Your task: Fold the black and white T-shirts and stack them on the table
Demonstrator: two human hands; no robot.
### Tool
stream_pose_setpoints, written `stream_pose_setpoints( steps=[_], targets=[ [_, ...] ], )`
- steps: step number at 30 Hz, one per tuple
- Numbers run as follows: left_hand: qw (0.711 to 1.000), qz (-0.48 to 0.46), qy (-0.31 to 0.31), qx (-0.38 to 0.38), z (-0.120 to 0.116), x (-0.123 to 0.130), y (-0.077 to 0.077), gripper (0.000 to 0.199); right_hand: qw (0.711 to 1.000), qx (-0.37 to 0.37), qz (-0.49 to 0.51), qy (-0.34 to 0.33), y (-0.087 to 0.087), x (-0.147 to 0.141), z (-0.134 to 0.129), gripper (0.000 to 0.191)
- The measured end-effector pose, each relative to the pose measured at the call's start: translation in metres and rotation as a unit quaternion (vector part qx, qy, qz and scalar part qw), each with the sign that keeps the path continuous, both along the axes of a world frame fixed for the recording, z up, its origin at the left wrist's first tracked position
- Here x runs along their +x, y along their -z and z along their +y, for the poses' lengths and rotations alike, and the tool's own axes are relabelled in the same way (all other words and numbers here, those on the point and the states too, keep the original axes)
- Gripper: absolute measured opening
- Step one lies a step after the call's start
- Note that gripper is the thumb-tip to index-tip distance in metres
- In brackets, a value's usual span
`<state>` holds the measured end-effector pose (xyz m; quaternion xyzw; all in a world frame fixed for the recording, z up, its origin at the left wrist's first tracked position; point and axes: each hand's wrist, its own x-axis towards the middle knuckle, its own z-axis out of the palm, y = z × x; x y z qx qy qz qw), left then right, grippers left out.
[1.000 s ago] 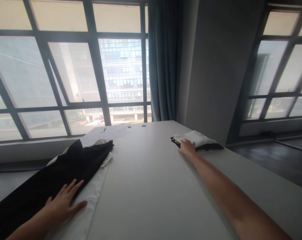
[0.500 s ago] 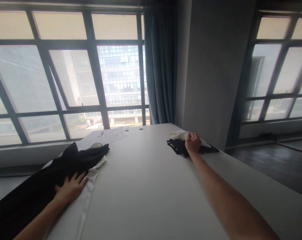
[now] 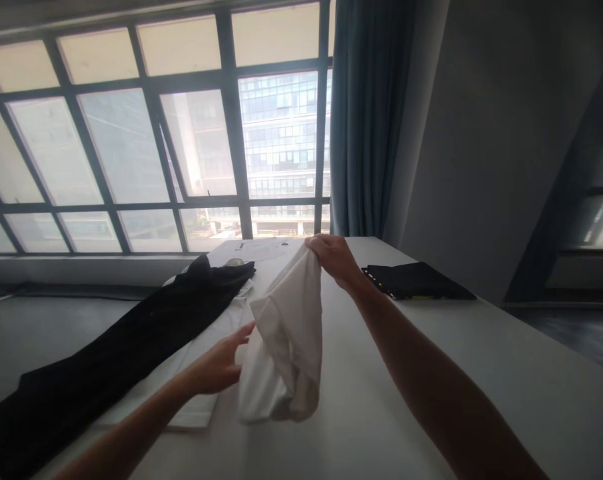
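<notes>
A white cloth [image 3: 291, 333] hangs in loose folds over the middle of the table. Its top corner is pinched in my right hand [image 3: 334, 259]. On the cloth's left side is my left hand [image 3: 218, 363], its thumb and fingers apart at the cloth's edge; the fingertips are partly hidden. A long black garment [image 3: 131, 343] lies to the left, partly over a flat white garment [image 3: 198, 403]. Beyond my right forearm rests a folded black fabric [image 3: 424, 280] with small yellow and white marks along its edge.
The white table [image 3: 381, 407] stretches away toward the windows. Papers [image 3: 256, 249] lie at its far end, near a round hole [image 3: 284, 244]. A blue-grey curtain [image 3: 366, 120] hangs beside a grey pillar [image 3: 491, 133].
My right hand has lifted the white cloth off the black fabric and carried it left to the middle. My left hand has moved right, off the garments, to the cloth. The view has turned left.
</notes>
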<state>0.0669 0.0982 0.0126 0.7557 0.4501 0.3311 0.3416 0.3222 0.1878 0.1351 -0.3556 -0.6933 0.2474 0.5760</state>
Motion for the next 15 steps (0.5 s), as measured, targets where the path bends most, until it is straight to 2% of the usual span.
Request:
stream_pose_setpoints(
  steps=[1,2,3,5,7,9,12,15],
  targets=[
    [0.998,-0.036,0.045,0.001,-0.006,0.014,-0.004,0.061,0.999,-0.028,0.008,-0.021,0.002,-0.008,-0.001,0.031],
    [0.996,-0.068,0.061,-0.002,-0.009,0.025,-0.006,0.047,0.998,-0.049,0.02,-0.037,0.003,-0.015,-0.002,0.032],
    [0.995,-0.083,0.06,0.002,-0.01,0.032,-0.007,0.035,0.997,-0.058,0.034,-0.048,0.003,-0.019,-0.003,0.033],
    [0.994,-0.111,0.008,0.02,-0.008,0.036,-0.007,0.022,0.995,-0.03,0.069,-0.06,-0.002,-0.02,-0.006,0.033],
    [0.985,-0.155,-0.069,0.046,-0.001,0.024,-0.008,0.021,0.992,0.039,0.114,-0.043,-0.011,-0.013,-0.007,0.035],
    [0.962,-0.222,-0.145,0.073,0.007,0.004,-0.011,0.021,0.985,0.092,0.145,-0.008,-0.021,-0.001,-0.006,0.036],
    [0.913,-0.318,-0.23,0.109,0.013,-0.026,-0.019,0.023,0.985,0.111,0.13,0.019,-0.032,0.014,-0.006,0.036],
    [0.877,-0.378,-0.274,0.116,0.01,-0.037,-0.029,0.029,0.985,0.139,0.094,0.04,-0.039,0.016,-0.018,0.036]
  ],
)
